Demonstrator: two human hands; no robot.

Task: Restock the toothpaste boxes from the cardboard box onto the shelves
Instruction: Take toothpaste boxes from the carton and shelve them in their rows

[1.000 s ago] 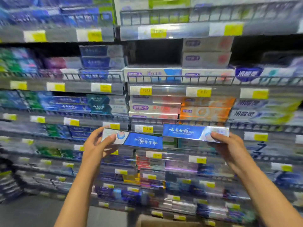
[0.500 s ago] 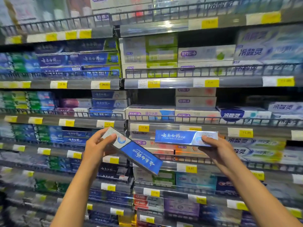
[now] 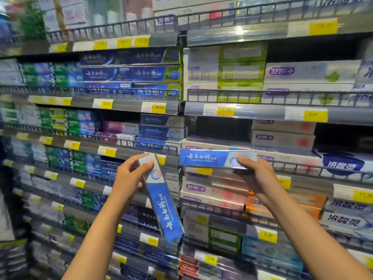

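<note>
Left hand (image 3: 129,176) had a grip on one blue toothpaste box (image 3: 161,201) by its top end, hanging nearly vertical. Right hand (image 3: 254,174) pinched another box (image 3: 210,158) level (same brand) in front of the shelves (image 3: 125,150).

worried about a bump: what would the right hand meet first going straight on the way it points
Likely the white box lying right behind the blue box that the right hand grips, or the wire rail in front of it; depth is unclear.
</note>
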